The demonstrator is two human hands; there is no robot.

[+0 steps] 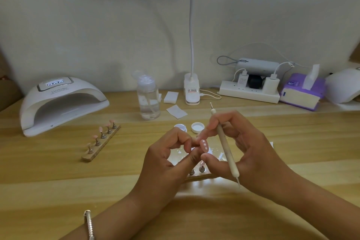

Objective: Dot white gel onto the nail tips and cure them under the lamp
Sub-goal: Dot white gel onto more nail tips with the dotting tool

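Through the head camera, our left hand (167,163) pinches a pink nail tip (204,144) just above the near holder (196,174). It already carries three white dots. Our right hand (253,152) is curled round the dotting tool (226,146). The gel pot (180,127) sits open just beyond. Tips on the far holder (102,139) look undotted and the curing lamp (62,103) holds nothing, so we judge that most of the dotting and all of the curing remain.

This is a nail-art work desk. A pale wood-grain tabletop (58,181) against a plain off-white wall carries a white dome-shaped curing lamp (62,103) with a lit display. Near it are a wooden strip holder (93,153) of pink nail tips (100,129), a clear plastic pump bottle (148,101), a white gooseneck clip lamp (191,91) and a white power strip (249,93) crowded with chargers.
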